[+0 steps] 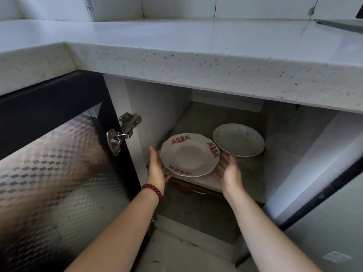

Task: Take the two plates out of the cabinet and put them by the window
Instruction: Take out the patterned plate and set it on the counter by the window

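Two plates: the near plate and the far plate are sitting side by side on the upper shelf of the open cabinet, under the countertop.
Near plate: it is lying face up at the front left of the shelf, overhanging the shelf's front edge a little. It is white, with a scalloped rim carrying red and gold motifs at intervals and a plain shallow well.
Far plate: it is resting further back and to the right, round and white, with a smooth rim and faint small marks near its far edge. Its near edge is showing just beside the near plate's rim; I cannot tell whether they are touching.
Left hand: it is lying against the near plate's left rim with the fingers straight and together, pointing into the cabinet. The thumb is reaching below the rim.
Right hand: it is hovering at the near plate's right rim, palm turned towards the plate, fingers loosely spread and blurred. Contact with the rim cannot be told.
Bracelet: dark red beads are circling the left wrist.
Door: it is standing open at the left, dark-framed with patterned glass, hanging on a metal hinge.
Countertop: a pale speckled slab is jutting out above the opening.
Below the shelf: a red object is showing partly, too hidden to identify.
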`<state>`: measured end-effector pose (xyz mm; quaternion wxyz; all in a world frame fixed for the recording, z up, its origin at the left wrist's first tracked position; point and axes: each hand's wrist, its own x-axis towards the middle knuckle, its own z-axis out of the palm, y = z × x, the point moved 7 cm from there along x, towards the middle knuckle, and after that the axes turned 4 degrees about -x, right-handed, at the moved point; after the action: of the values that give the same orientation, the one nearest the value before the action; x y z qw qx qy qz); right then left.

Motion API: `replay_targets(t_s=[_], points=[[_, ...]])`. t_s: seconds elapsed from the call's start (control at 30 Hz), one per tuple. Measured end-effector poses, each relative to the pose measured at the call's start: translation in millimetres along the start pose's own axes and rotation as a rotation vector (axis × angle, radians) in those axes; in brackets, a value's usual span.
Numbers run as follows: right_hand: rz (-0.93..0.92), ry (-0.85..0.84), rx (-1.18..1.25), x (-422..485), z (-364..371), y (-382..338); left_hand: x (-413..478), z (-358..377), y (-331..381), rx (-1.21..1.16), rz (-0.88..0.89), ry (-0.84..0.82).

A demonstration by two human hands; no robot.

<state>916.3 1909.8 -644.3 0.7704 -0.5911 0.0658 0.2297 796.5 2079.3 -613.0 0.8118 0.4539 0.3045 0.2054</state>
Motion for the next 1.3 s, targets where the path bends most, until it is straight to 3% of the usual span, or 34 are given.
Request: replay_targets(t_s=[0.77, 1.3], points=[[0.022, 0.072, -0.04, -5.2, -21.5, -5.3, -4.0, -9.0, -9.7, 0.099, -0.047, 0.012], [0.066, 0.106, -0.11, -4.2, -23.3, -3.4, 8.5, -13.8, -0.5, -0.016, -0.108, 0.01]])
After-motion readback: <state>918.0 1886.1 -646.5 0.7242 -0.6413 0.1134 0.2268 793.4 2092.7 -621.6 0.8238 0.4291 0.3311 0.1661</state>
